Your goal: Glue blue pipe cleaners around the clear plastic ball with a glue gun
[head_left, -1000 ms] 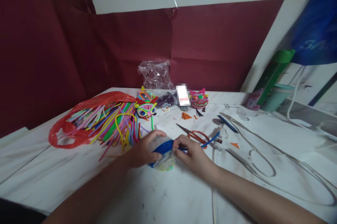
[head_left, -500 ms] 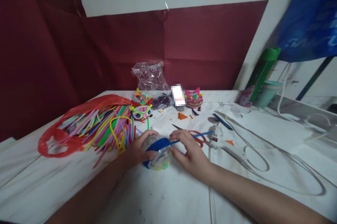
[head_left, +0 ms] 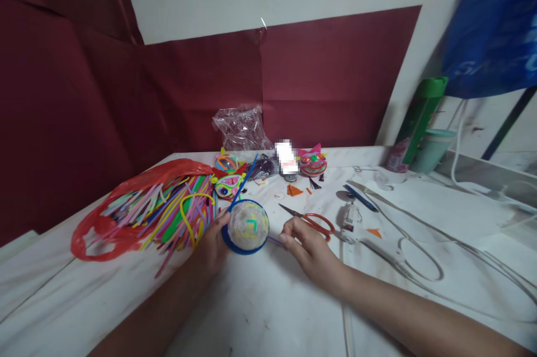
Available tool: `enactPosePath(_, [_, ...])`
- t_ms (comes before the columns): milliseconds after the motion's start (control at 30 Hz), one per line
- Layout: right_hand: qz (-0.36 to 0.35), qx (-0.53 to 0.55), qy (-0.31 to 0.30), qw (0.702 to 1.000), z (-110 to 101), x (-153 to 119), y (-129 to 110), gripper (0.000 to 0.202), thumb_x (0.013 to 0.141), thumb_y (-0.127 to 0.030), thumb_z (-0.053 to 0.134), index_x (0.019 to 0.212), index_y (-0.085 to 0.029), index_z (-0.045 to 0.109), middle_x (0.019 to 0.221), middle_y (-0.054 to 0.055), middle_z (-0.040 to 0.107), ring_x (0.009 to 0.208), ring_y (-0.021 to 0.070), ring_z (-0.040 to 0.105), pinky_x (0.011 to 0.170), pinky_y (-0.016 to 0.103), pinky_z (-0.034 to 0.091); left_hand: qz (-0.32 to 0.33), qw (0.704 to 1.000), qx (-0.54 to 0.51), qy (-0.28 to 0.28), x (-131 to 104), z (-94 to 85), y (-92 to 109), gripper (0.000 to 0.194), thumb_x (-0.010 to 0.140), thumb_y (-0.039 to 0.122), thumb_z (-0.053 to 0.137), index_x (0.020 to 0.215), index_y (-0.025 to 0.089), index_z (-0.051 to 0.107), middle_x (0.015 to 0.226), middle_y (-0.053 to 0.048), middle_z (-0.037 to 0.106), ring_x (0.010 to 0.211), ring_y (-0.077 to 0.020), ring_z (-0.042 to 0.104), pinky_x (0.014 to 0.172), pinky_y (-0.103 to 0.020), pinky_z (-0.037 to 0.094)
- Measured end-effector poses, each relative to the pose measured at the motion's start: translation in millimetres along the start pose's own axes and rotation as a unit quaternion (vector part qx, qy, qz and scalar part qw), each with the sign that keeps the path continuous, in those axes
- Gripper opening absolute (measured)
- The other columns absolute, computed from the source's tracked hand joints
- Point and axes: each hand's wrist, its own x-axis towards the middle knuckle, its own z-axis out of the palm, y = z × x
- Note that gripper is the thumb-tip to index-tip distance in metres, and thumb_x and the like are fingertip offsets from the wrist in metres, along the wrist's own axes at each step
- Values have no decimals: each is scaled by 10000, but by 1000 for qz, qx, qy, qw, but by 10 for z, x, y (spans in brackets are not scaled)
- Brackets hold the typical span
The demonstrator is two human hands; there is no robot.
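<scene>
My left hand (head_left: pixel 215 242) is closed on the left edge of a clear plastic ball (head_left: pixel 247 227), whose rounded side faces me with yellow and green bits showing through it. A blue pipe cleaner (head_left: pixel 245 181) rings the ball, and one end sticks up past my left fingers. To the right of the ball, my right hand (head_left: pixel 305 245) pinches a thin purplish strand (head_left: pixel 274 240) that reaches toward the ball's edge. Orange-handled scissors (head_left: pixel 316 224) lie just beyond the right hand, blades pointing left.
On the left, a red plastic bag (head_left: pixel 90 245) spills many coloured pipe cleaners (head_left: pixel 168 206). Decorated animal heads (head_left: pixel 312 161) stand at the back beside a phone (head_left: pixel 286 156). A white glue gun (head_left: pixel 371 242) with its cord, orange scraps (head_left: pixel 294 190) and a cup (head_left: pixel 433 150) are on the right.
The ball has turned, so its rounded side faces me and the blue end points up instead of right. My right hand has left the blue end and pinches the purplish strand.
</scene>
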Motion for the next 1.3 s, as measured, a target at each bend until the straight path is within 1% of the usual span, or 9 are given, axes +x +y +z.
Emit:
enactPosePath(100, [5, 4, -12, 1000, 6, 15, 25, 221, 907, -346, 458, 729, -222, 412, 633, -29, 472, 578, 132, 443, 538, 239, 379, -16, 999, -20, 48, -13, 78, 11, 329, 847, 183, 492, 1162, 137, 575, 1025, -65, 739, 1016, -222, 673, 851, -329, 537])
enactPosePath(367, [-50, -65, 8, 997, 59, 39, 89, 71, 849, -150, 491, 813, -201, 527, 743, 23, 586, 669, 150, 544, 623, 256, 443, -19, 999, -22, -18, -35, 101, -57, 163, 773, 157, 581, 904, 143, 676, 859, -59, 763, 969, -253, 692, 877, -343, 524])
enactPosePath(567, [-84, -111, -1, 990, 72, 31, 131, 103, 836, -127, 474, 772, -208, 482, 729, 30, 589, 651, 154, 544, 604, 258, 435, -17, 995, -14, -94, -37, 79, -154, 333, 729, 250, 679, 1049, 157, 668, 962, -75, 756, 1013, -277, 671, 898, -364, 511])
enactPosePath(733, [-93, -113, 14, 989, 12, 42, 110, 95, 877, -158, 407, 814, -209, 456, 725, 28, 564, 646, 153, 530, 599, 259, 429, -25, 998, -33, -55, -24, 110, -117, 278, 766, 224, 618, 1025, 137, 672, 978, -85, 753, 1016, -277, 671, 896, -371, 517])
enactPosePath(867, [-48, -76, 63, 994, -75, 100, 97, 107, 906, -206, 384, 817, -211, 444, 759, 32, 572, 681, 155, 546, 642, 271, 443, -43, 998, -47, 13, -19, 125, -47, 263, 836, 196, 508, 1027, 111, 666, 974, -95, 754, 1018, -258, 674, 912, -370, 514])
enactPosePath(933, [-13, -62, 63, 996, -100, 126, 100, 189, 931, -240, 358, 770, -211, 454, 723, 25, 577, 670, 154, 556, 647, 274, 442, -46, 998, -43, 25, -24, 127, -30, 290, 852, 206, 488, 1067, 107, 656, 982, -97, 754, 1025, -254, 672, 919, -370, 511])
enactPosePath(1033, [12, -61, 45, 997, -88, 130, 104, 224, 923, -227, 371, 729, -209, 484, 671, 14, 579, 626, 149, 553, 609, 263, 435, -48, 998, -40, 10, -37, 136, -34, 311, 855, 225, 490, 1095, 109, 650, 994, -96, 752, 1035, -255, 668, 922, -368, 508])
enactPosePath(1200, [-52, -55, 16, 997, 2, 74, 117, 79, 848, -147, 476, 833, -193, 539, 788, 46, 627, 718, 162, 588, 674, 271, 471, -34, 998, -29, -45, -26, 127, -93, 318, 806, 262, 558, 1070, 118, 663, 987, -98, 751, 1033, -277, 663, 903, -380, 513])
enactPosePath(1300, [-63, -73, 11, 995, 36, 58, 144, 74, 846, -151, 518, 788, -196, 526, 773, 49, 614, 711, 169, 580, 670, 278, 472, -28, 999, -20, -34, 10, 62, -157, 320, 745, 270, 645, 1043, 153, 660, 947, -65, 755, 1024, -271, 663, 888, -366, 515])
